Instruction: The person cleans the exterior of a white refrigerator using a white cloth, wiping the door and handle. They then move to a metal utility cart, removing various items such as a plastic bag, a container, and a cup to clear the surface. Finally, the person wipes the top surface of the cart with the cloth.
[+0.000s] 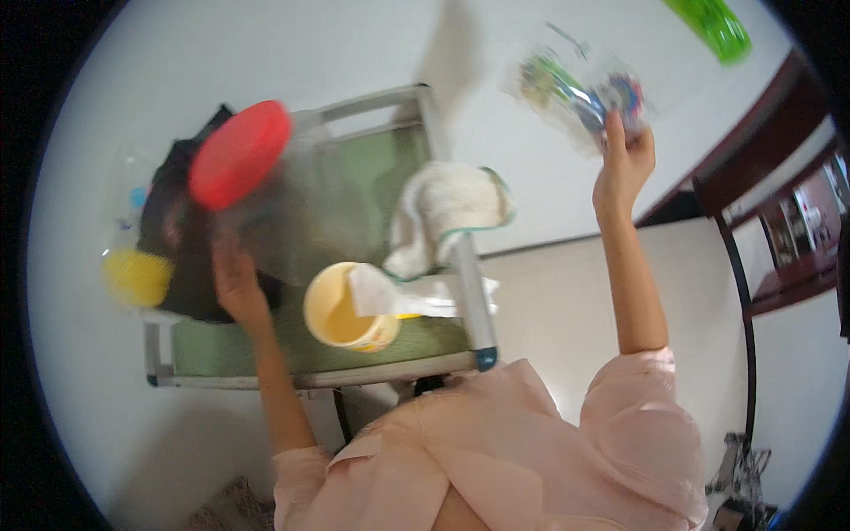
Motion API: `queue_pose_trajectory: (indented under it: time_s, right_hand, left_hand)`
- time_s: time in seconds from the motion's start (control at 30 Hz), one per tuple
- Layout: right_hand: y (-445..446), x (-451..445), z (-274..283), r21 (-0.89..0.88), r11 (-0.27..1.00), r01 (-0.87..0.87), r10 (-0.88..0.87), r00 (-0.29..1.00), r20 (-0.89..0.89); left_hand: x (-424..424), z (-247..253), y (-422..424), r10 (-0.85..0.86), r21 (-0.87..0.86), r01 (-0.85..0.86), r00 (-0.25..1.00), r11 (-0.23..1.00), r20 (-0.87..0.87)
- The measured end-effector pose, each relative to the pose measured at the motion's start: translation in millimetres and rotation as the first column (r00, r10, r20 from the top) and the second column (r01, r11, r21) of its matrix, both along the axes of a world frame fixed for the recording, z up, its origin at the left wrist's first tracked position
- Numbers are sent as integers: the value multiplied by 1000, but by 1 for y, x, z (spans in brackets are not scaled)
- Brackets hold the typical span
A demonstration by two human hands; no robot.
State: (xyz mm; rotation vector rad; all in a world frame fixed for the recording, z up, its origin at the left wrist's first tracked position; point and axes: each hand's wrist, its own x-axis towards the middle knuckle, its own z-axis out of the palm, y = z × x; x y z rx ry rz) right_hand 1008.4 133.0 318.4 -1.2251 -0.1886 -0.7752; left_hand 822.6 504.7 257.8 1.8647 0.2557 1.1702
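In front of me is a small table with a green top [219, 348] and a grey metal frame. My right hand [623, 156], raised beyond the table at the right, is shut on a clear plastic bag [564, 93] with colourful small items inside. At the left, my left hand [232, 265] is blurred against a black bag or cloth [192, 285]; its grip is unclear. Just above it is a red round lid or bowl [240, 154]. A yellow paper tub [332, 312] stands near the table's front, with white tissue [405, 295] over its rim. A white towel [445, 212] with green edging hangs over the right edge.
A yellow mesh or bristled item [138, 277] and clear plastic packaging [126, 192] are at the far left. A green bottle-like object [717, 33] is at the upper right. Dark red wooden furniture [764, 159] with shelves stands at the right.
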Motion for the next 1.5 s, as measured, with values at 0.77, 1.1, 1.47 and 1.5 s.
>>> queue_pose_trajectory:
  time_s: [0.77,1.1,1.47,1.5]
  right_hand:
    - [-44,2,-147,-572,811,-127,-24,968,-249]
    - [137,-39,34,-836,327,-440,679,725,-116]
    - [170,-44,-6,-720,273,-638,673,662,-330]
    - [164,-44,0,-721,355,-595,677,696,-241]
  left_hand:
    - [-69,-3,-86,464,-37,-463,884,886,47]
    - [-77,36,-74,356,115,-342,926,933,-128]
    - [-5,29,-46,77,146,-14,897,989,-435]
    - [-6,35,-49,82,225,4,925,974,-370]
